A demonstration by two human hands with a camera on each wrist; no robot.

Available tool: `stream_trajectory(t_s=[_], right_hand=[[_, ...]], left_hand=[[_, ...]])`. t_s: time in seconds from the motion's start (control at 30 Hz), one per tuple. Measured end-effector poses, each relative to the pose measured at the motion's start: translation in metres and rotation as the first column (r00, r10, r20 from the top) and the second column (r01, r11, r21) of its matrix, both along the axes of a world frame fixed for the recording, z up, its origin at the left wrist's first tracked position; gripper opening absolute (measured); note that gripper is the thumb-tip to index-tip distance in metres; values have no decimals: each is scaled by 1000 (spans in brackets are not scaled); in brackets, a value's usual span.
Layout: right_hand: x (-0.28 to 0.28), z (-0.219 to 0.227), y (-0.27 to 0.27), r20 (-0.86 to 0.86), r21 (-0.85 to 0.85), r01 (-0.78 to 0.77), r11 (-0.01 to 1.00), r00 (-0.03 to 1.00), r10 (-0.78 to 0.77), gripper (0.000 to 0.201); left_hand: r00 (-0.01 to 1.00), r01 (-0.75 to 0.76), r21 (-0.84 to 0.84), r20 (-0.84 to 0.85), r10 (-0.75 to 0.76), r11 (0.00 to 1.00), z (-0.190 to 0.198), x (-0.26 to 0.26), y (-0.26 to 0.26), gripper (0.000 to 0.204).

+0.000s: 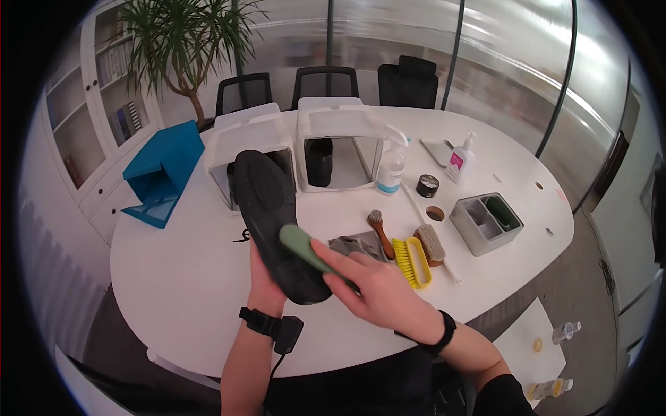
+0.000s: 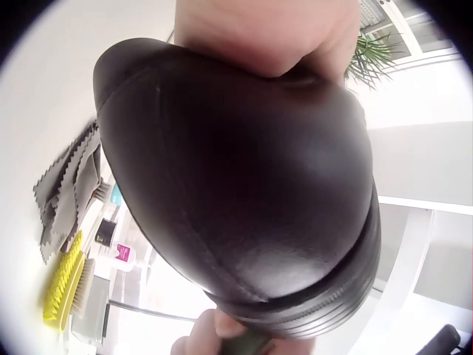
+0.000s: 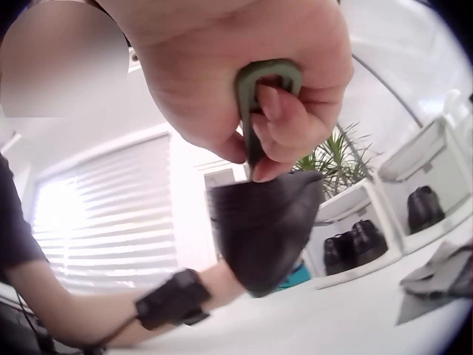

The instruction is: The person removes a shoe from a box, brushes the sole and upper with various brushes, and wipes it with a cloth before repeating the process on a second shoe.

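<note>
A black leather shoe [image 1: 260, 194] is held up over the table, its dark sole toward the head camera. My left hand [image 1: 266, 283] grips it from beneath, mostly hidden behind the sole; in the left wrist view the fingers press into the opening of the shoe [image 2: 244, 170]. My right hand [image 1: 388, 295] holds a green brush [image 1: 300, 243] by its handle, fingers curled round it, with the brush head lying against the sole. The right wrist view shows fingertips through the loop of the green handle [image 3: 244, 100]. The bristles are hidden.
Behind the shoe stand two white shoe boxes [image 1: 340, 114] with black shoes [image 3: 367, 240] inside. A blue bin [image 1: 182, 149] lies left. To the right are a grey cloth [image 1: 361, 244], yellow brush [image 1: 416, 263], wooden brushes [image 1: 431, 244], spray bottle [image 1: 391, 170], tin [image 1: 427, 184] and divided box [image 1: 479, 236].
</note>
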State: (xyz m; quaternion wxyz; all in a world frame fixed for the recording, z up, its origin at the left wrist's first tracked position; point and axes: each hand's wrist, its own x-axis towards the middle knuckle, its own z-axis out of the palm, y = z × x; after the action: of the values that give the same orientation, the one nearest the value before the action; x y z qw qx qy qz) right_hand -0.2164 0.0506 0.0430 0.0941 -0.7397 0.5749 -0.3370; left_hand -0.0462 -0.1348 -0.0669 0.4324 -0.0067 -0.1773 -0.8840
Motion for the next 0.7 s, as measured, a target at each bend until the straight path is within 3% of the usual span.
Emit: stream_trajectory(t_s=[0.07, 0.13, 0.17, 0.23, 0.37, 0.43, 0.53, 0.57, 0.6, 0.67, 0.7], right_hand=[[-6, -14, -9, 87, -130, -35, 991, 995, 47, 60], [-9, -15, 13, 68, -124, -95, 988, 992, 104, 61], [-8, -14, 26, 30, -61, -133, 989, 990, 135, 61], [-9, -17, 40, -49, 10, -150, 989, 987, 150, 63], [-14, -11, 22, -38, -64, -94, 993, 995, 92, 63], [-16, -17, 3, 37, -121, -45, 992, 998, 49, 62], [-17, -29, 5, 138, -207, -12, 978, 989, 42, 60], [-13, -26, 20, 78, -129, -48, 990, 995, 58, 60], [-11, -28, 33, 19, -43, -82, 996, 996, 82, 60], [-16, -38, 49, -1, -48, -161, 986, 987, 161, 60], [-23, -36, 56, -64, 96, -270, 958, 959, 277, 59]], left_hand=[[999, 47, -92, -14, -48, 995, 2, 0, 5, 56], [986, -153, 42, 67, 150, 987, 5, 1, 4, 57], [984, -170, 47, 65, 167, 984, 6, 2, 5, 57], [926, -334, 148, 237, 294, 931, 14, 3, 11, 56], [950, -235, 37, 219, 222, 971, -4, 2, -1, 55], [999, -43, -63, 24, 44, 997, -17, 6, -4, 54], [998, -63, 42, 20, 62, 997, -14, 9, -1, 51], [972, -206, -22, 114, 207, 978, -23, 11, -8, 47], [970, -203, -30, 128, 206, 979, -32, 18, -14, 47], [990, -138, -93, 20, 141, 986, -59, 37, -20, 44], [842, -384, -337, 253, 476, 860, -76, 41, -23, 42]])
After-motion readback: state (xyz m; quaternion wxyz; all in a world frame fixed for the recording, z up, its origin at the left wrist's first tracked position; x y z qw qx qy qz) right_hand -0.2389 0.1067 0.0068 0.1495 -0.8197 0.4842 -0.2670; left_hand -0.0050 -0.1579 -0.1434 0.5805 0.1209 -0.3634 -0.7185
